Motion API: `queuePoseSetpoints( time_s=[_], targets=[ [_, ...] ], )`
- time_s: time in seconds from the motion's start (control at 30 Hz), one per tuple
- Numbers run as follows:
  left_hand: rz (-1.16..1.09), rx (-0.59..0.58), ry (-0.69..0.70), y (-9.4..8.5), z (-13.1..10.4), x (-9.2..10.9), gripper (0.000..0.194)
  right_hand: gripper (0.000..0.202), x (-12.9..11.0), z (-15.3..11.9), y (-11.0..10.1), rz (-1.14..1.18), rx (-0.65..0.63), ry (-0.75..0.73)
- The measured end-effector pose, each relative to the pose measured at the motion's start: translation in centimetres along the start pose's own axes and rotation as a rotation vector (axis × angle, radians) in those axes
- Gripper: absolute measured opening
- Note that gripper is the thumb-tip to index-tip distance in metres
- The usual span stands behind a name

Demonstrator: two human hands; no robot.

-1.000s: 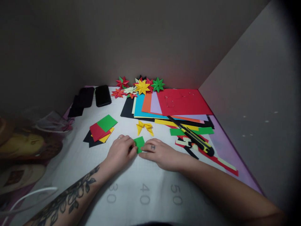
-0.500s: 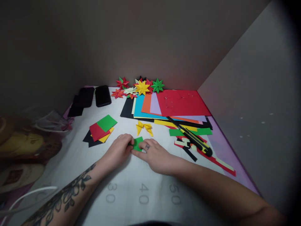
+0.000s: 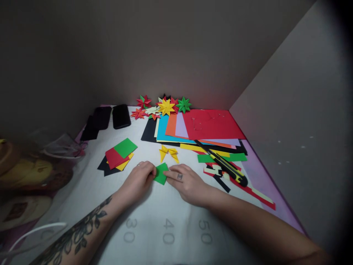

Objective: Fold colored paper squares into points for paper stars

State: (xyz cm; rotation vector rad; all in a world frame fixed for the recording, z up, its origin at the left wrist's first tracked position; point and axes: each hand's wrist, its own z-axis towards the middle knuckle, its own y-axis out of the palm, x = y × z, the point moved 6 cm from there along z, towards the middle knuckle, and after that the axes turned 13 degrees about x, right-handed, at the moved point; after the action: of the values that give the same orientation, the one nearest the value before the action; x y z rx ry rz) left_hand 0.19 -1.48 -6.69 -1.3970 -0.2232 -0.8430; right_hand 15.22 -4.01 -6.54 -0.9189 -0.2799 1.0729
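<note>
A small green paper square (image 3: 160,175) lies between my hands at the middle of the table. My left hand (image 3: 143,176) pinches its left edge, fingers curled and thumb hidden in part. On its right edge rest the fingertips of my right hand (image 3: 186,183), with the fingers close together and fairly straight. Just beyond the square sit two yellow folded paper pieces (image 3: 168,153), their points toward me. To the left, a loose pile of squares shows a green one (image 3: 126,148) on top, a red one (image 3: 116,157), a yellow one and black ones.
A yellow and black utility knife (image 3: 228,167) lies at right over paper strips (image 3: 235,157) and scraps. Behind are coloured sheets (image 3: 213,125) and several folded paper stars (image 3: 166,107). Two dark phone-like objects (image 3: 121,116) rest at back left, near a clear plastic bag (image 3: 60,145).
My right hand has slid slightly right, baring more of the green square. My left hand stays at its left edge. The whole view has shifted a little.
</note>
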Motion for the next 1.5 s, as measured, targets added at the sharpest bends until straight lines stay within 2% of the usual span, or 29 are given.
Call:
queuePoseSetpoints(
  time_s=[0.1, 0.23, 0.33, 0.4, 0.47, 0.57, 0.67, 0.83, 1.0, 1.1, 1.2, 1.3, 1.4, 1.5],
  targets=[
    [0.002, 0.022, 0.001, -0.1, -0.2, -0.1, 0.016, 0.03, 0.2, 0.1, 0.0, 0.004, 0.02, -0.019],
    [-0.094, 0.095, -0.032, -0.3, -0.5, -0.6, 0.02, 0.029, 0.0, 0.7, -0.7, 0.132, 0.051, -0.002],
    [-0.225, 0.183, -0.104, -0.9, -0.9, -0.8, 0.02, 0.021, 0.0, 1.2, -2.0, 0.311, 0.168, 0.097],
    [-0.319, 0.207, -0.184, -1.1, -1.2, -0.7, 0.018, 0.013, 0.5, 1.4, -2.5, 0.43, 0.251, 0.237],
    [-0.432, 0.178, -0.27, -1.0, -1.5, -0.3, 0.017, 0.01, 1.1, 1.2, -2.5, 0.504, 0.299, 0.388],
    [-0.584, 0.115, -0.287, -0.6, -1.8, 1.1, 0.014, 0.014, 1.6, 1.0, -1.9, 0.549, 0.281, 0.536],
    [-0.648, 0.053, -0.311, -0.1, -1.9, 1.7, 0.013, 0.018, 2.0, 0.8, -1.5, 0.55, 0.246, 0.628],
    [-0.584, -0.007, -0.319, 0.6, -2.0, 1.7, 0.014, 0.017, 2.3, 0.5, -0.8, 0.546, 0.216, 0.708],
    [-0.569, -0.022, -0.354, 1.0, -1.8, 1.4, 0.017, 0.016, 2.3, 0.5, -0.9, 0.543, 0.233, 0.651],
    [-0.56, 0.048, -0.471, 0.8, -1.9, 0.1, 0.018, 0.026, 2.2, 0.7, -1.9, 0.449, 0.293, 0.503],
    [-0.591, 0.115, -0.585, 0.6, -1.9, -1.4, 0.023, 0.042, 1.3, 1.0, -2.0, 0.31, 0.199, 0.275],
    [-0.674, 0.115, -0.65, 0.9, -2.0, -2.2, 0.025, 0.05, 0.6, 1.0, -1.3, 0.134, 0.053, 0.144],
    [-0.717, 0.086, -0.652, 1.3, -2.0, -2.2, 0.025, 0.043, 0.2, 1.1, -0.7, 0.008, 0.027, 0.065],
    [-0.624, 0.039, -0.591, 1.2, -1.9, -1.7, 0.021, 0.033, -0.1, 1.2, -0.4, -0.043, 0.054, -0.016]
  ],
)
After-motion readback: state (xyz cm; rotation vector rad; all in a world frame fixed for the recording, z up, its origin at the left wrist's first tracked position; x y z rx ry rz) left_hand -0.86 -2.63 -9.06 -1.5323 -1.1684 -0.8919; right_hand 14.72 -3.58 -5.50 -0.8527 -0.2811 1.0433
